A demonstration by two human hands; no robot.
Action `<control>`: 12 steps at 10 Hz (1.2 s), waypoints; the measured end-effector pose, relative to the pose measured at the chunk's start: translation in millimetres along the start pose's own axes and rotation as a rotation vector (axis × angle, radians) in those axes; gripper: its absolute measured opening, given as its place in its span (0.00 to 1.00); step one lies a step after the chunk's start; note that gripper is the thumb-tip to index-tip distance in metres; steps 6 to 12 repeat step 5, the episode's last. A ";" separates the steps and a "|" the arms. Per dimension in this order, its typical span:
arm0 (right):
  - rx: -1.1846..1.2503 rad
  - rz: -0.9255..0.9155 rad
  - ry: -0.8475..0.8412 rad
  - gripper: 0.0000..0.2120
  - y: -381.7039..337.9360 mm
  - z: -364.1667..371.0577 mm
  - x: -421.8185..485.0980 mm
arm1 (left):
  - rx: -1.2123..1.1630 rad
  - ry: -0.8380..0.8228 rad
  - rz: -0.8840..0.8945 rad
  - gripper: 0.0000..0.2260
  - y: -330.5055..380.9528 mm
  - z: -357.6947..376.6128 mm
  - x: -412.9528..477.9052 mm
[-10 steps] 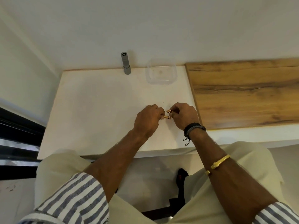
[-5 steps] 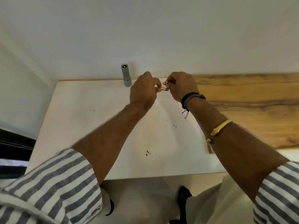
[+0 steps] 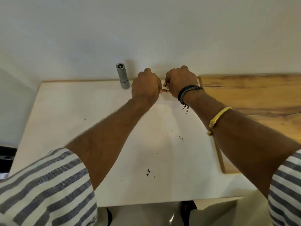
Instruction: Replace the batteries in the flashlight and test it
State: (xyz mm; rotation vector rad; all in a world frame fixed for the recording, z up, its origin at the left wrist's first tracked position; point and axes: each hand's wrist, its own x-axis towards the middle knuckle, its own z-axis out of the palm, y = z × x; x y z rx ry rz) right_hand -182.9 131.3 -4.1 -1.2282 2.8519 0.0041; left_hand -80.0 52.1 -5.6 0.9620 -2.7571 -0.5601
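A grey flashlight [image 3: 122, 75] stands upright at the back of the white table [image 3: 81, 128], against the wall, with its open end up. My left hand [image 3: 145, 86] grips a small copper-coloured battery [image 3: 164, 91] whose end pokes out to the right. My right hand [image 3: 180, 82] holds another battery [image 3: 165, 84], only its tip showing. The two hands sit close together, just right of the flashlight, above a clear plastic container [image 3: 166, 101] that they mostly hide.
A wooden board [image 3: 252, 98] covers the right part of the surface. Small dark specks [image 3: 149, 172] lie on the white table near its front edge. The white wall rises directly behind the table.
Both hands moved away from me, from mid-table to the back by the flashlight, carrying the batteries. The clear container is now hidden under them.
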 end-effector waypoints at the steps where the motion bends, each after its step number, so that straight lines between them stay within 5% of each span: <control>1: 0.012 -0.002 0.002 0.09 -1.5 6.0 1.9 | -0.013 0.003 -0.002 0.04 -1.7 0.7 -0.7; 5: 0.236 0.105 0.070 0.11 -0.7 -23.2 -46.3 | -0.258 0.117 0.041 0.08 -13.8 -19.0 -53.4; 12: 0.236 0.105 0.070 0.11 -0.7 -23.2 -46.3 | -0.258 0.117 0.041 0.08 -13.8 -19.0 -53.4</control>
